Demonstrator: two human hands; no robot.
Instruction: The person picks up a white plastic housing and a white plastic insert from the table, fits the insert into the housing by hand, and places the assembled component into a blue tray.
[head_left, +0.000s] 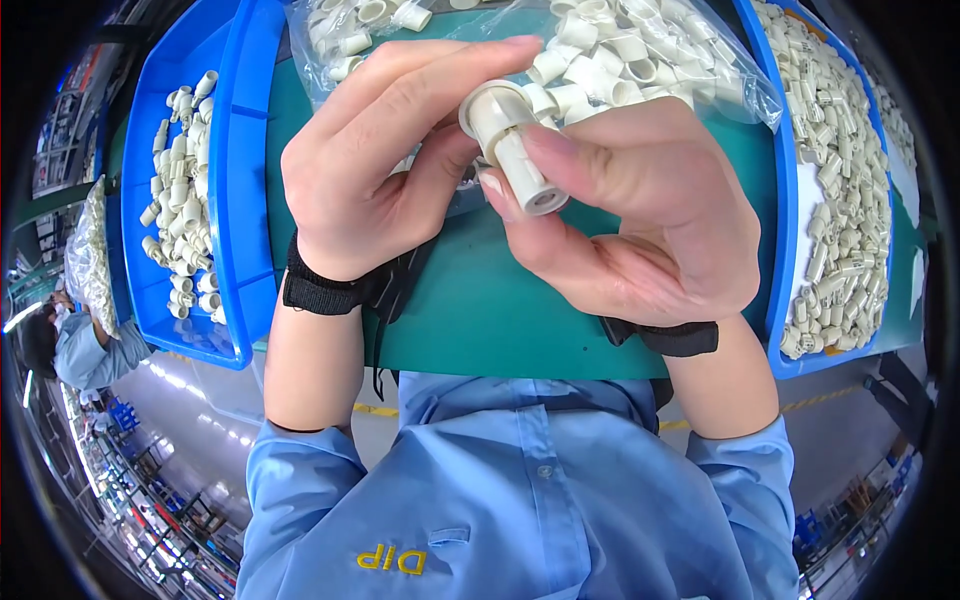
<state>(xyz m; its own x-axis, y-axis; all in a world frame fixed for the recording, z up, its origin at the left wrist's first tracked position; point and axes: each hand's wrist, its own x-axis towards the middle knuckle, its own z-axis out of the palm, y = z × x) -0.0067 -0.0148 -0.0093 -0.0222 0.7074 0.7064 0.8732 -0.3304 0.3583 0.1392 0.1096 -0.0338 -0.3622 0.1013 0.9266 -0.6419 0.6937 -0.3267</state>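
Above the green mat, my two hands meet at a pair of joined white plastic pieces. My right hand [650, 210] pinches the narrower white cylinder [527, 177] between thumb and index finger, its round end tilted toward me. That cylinder sits partly in a wider flanged white sleeve [497, 112]. Curled round the sleeve's left side is my left hand [385, 150], its thumb against the piece and its index finger reaching over the top. Some of its fingertips are hidden behind the sleeve. Both wrists wear black bands.
Clear plastic bags of white sleeves [640, 55] lie at the far side of the green mat [480, 300]. On the left stands a blue bin [245, 200] with white parts; on the right, another blue bin [785, 200] holds many small pieces. A co-worker [90, 345] is at far left.
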